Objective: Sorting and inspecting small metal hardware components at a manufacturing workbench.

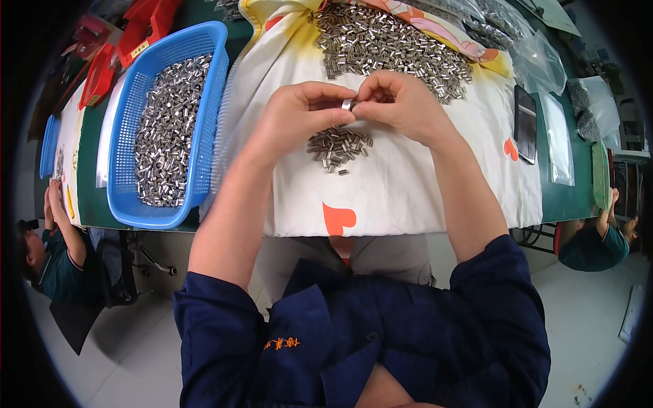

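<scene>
A small shiny metal cylinder [347, 105] is pinched between the fingertips of my left hand [303, 114] and my right hand [401, 105]. Both hands are closed and meet over the white cloth [401, 197]. Just below them lies a small pile of similar metal cylinders [338, 146], with one loose piece [343, 172] at its near edge. Beyond my hands spreads a much larger heap of these cylinders [388, 47], partly hidden by my fingers.
To the left stands a blue plastic basket [219, 88] filled with metal cylinders. A dark phone [525, 126] and clear plastic bags [537, 61] lie on the right. Red bins [146, 30] are at the far left. Two people sit at either side.
</scene>
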Demonstrator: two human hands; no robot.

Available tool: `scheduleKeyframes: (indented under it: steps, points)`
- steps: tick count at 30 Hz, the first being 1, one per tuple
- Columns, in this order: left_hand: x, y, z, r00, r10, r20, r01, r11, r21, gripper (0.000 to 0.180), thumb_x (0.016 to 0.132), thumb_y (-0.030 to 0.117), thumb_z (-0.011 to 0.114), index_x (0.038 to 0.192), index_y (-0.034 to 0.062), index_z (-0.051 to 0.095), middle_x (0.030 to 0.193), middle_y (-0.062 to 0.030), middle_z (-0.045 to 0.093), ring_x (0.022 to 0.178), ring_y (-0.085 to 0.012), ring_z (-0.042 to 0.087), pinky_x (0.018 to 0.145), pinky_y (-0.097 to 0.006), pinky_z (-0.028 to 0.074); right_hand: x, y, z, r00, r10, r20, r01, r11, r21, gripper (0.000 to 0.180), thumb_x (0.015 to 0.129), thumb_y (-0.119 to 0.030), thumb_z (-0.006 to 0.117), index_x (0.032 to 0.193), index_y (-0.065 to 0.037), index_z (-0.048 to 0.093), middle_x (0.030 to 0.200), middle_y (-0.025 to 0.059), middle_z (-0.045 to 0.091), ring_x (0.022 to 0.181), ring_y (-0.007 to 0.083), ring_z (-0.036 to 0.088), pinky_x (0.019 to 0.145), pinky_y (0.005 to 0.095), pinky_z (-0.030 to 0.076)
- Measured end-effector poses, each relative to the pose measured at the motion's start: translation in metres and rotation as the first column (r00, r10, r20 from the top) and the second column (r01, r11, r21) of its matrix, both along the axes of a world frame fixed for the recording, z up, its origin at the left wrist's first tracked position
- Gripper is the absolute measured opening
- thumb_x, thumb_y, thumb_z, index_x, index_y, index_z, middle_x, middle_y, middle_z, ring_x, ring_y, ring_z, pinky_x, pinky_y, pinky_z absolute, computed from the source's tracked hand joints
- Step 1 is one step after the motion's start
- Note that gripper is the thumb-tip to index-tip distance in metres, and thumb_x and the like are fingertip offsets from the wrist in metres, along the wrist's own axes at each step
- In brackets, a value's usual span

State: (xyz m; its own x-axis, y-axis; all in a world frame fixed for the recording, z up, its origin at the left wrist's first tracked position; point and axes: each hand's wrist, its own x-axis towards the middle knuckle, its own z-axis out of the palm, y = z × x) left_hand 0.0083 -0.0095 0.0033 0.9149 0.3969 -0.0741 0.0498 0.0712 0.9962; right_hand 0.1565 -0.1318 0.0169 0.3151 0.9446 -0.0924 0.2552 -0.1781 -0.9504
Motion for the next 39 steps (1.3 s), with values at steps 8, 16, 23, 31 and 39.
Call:
scheduleKeyframes:
  steps: [8,16,23,31,39]
  points:
    - [-0.005,-0.008,0.004,0.986,-0.083,-0.146,0.109,0.977,0.184,0.027,0.070,0.001,0.068,0.097,0.0002,0.062,0.081,-0.0021,0.062,0.074,-0.0067,0.057,0.068,-0.019,0.047,-0.004,0.015,0.006,0.884,-0.191,0.426,0.137,0.979,0.153,0.013,0.074,-0.015,0.060,0.082,-0.005,0.062,0.074,0.0050,0.061,0.068,0.0146,0.057,0.063,0.0264,0.045]
    - [-0.004,-0.004,0.003,0.986,-0.158,-0.045,0.161,0.983,0.089,0.025,0.071,0.005,0.068,0.094,-0.0021,0.061,0.080,-0.0047,0.063,0.073,-0.0078,0.057,0.067,-0.020,0.047,-0.002,0.048,-0.011,0.505,-0.023,0.863,-0.139,0.984,0.107,0.009,0.070,-0.013,0.056,0.073,-0.007,0.061,0.074,0.0098,0.058,0.076,0.0272,0.056,0.068,0.0369,0.045]
    - [-0.002,0.001,-0.006,0.997,-0.077,0.019,0.078,0.996,-0.046,0.024,0.074,0.003,0.065,0.097,-0.0022,0.060,0.083,-0.0055,0.063,0.076,-0.0087,0.059,0.068,-0.020,0.047,-0.010,0.030,0.000,0.702,-0.108,0.704,0.098,0.994,0.055,0.010,0.072,-0.013,0.055,0.075,-0.006,0.061,0.074,0.0092,0.060,0.073,0.0232,0.058,0.065,0.0333,0.046]
    - [0.001,0.009,-0.007,0.992,0.075,0.100,-0.048,0.967,-0.249,0.031,0.075,0.001,0.064,0.104,-0.0036,0.055,0.089,-0.0081,0.062,0.076,-0.0112,0.058,0.068,-0.021,0.047,-0.023,0.004,0.001,0.970,-0.178,0.167,0.137,0.963,0.230,0.011,0.073,-0.009,0.061,0.081,-0.002,0.062,0.073,0.0023,0.061,0.064,0.0091,0.054,0.060,0.0228,0.045]
    - [0.001,0.005,-0.007,0.993,0.106,0.056,-0.098,0.986,-0.133,0.030,0.075,0.001,0.063,0.103,-0.0048,0.056,0.087,-0.0087,0.062,0.075,-0.0101,0.058,0.065,-0.019,0.046,-0.032,0.006,-0.001,0.761,-0.284,0.583,0.040,0.918,0.396,0.009,0.070,-0.008,0.061,0.078,-0.003,0.062,0.074,0.0083,0.061,0.065,0.0201,0.058,0.060,0.0282,0.046]
